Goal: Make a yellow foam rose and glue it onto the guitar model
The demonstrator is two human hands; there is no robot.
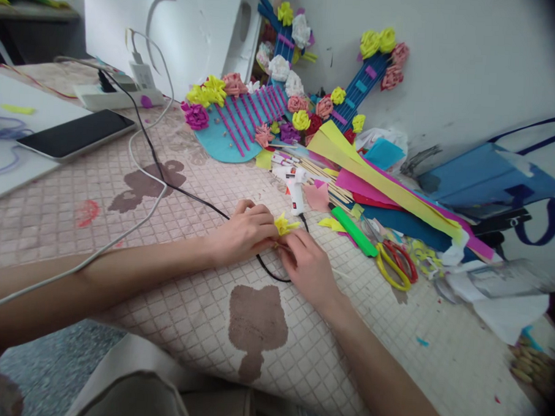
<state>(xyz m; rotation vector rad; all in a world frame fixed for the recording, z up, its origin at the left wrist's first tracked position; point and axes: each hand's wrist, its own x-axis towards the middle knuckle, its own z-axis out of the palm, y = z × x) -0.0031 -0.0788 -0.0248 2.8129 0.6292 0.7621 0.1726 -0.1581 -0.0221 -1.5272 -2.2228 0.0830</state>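
A small yellow paper flower [285, 224] is pinched between my two hands over the front middle of the table. My left hand [251, 230] closes on it from the left, fingers bent. From the right, my right hand [308, 258] grips its lower side, and a thin pale stick [341, 273] pokes out beyond that hand. Just behind my hands lies a white hot glue gun [295, 187] with its black cord [199, 200] running under my left hand. Fingertips partly hide the flower's base.
Green cutter [354, 231], scissors [392, 269], wooden sticks [327, 176] and coloured paper [388, 191] lie to the right. Guitar-shaped crafts [235, 123] with paper flowers lean at the back. A tablet [78, 133], power strip [112, 96] and white cable [141, 217] are left.
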